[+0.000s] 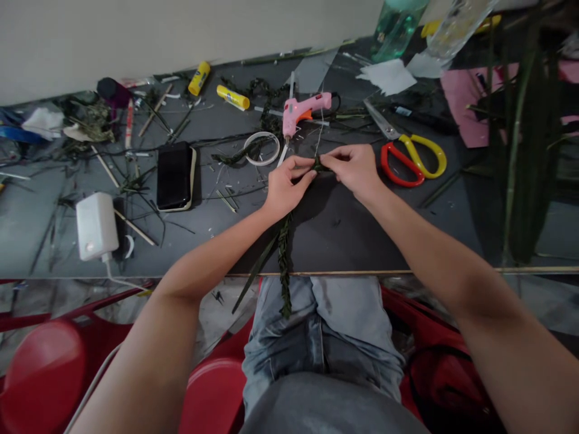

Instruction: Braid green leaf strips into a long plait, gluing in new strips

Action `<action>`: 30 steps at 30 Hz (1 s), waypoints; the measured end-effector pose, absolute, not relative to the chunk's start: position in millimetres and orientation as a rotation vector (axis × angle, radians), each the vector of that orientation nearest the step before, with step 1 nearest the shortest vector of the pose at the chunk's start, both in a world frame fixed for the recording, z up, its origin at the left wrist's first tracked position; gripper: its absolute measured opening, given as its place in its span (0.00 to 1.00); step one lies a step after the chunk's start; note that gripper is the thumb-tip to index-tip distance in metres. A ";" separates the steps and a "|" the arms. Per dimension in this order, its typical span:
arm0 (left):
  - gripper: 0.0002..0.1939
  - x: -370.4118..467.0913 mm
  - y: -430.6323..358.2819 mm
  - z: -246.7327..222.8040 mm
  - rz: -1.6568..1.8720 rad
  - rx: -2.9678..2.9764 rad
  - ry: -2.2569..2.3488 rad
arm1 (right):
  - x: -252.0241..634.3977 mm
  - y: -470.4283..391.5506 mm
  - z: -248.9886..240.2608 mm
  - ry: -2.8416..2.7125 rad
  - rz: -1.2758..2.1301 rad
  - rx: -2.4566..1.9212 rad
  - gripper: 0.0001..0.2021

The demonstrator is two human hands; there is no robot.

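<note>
Between my two hands is the upper end of a dark green braid of leaf strips (pixel 284 256). It hangs down over the table's front edge above my lap, with a loose flat strip (pixel 254 272) beside it. My left hand (pixel 289 184) pinches the braid between thumb and fingers. Fingertips of my right hand (pixel 355 169) pinch the same end from the right. Just beyond the hands lies a pink hot glue gun (pixel 298 113), its nozzle pointing toward my left hand. Scissors (pixel 404 154) with red and yellow handles rest to the right.
A white tape ring (pixel 262 149), a black phone-like case (pixel 175 176) and a white power adapter (pixel 96 226) lie left. Two yellow glue sticks (pixel 199 78) are farther back. Bottles (pixel 400 27), pink paper (pixel 461 108) and long leaves (pixel 529 157) stand right. Scraps litter the dark table.
</note>
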State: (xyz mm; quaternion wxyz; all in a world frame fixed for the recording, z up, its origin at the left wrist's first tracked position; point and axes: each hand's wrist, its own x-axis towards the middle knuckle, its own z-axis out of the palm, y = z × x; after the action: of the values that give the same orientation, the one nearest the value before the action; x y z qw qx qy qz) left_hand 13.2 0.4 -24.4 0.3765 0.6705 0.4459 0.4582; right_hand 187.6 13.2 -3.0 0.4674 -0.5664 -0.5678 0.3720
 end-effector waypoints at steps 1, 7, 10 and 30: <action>0.11 13.2 -0.3 -23.2 1.178 1.721 1.177 | 187.3 13.9 -5.5 -1.401 0.858 -1.379 0.09; 0.10 14.7 -8.0 -14.5 1.155 1.735 1.148 | 193.6 13.4 -5.0 -1.444 1.025 -1.241 0.09; 0.09 16.2 -17.1 -12.6 1.159 1.703 1.125 | 196.9 8.0 -0.6 -1.416 1.162 -1.181 0.09; 0.15 14.8 -11.1 -20.5 1.193 1.857 1.100 | 199.4 13.3 -6.0 -1.563 1.065 -1.204 0.16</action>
State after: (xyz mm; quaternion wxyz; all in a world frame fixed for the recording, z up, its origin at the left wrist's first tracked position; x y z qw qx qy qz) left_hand 14.8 -11.1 -20.5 0.3312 0.7105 0.4210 0.4564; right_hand 199.4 13.3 -6.0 0.4345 -0.4837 -0.6279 0.4278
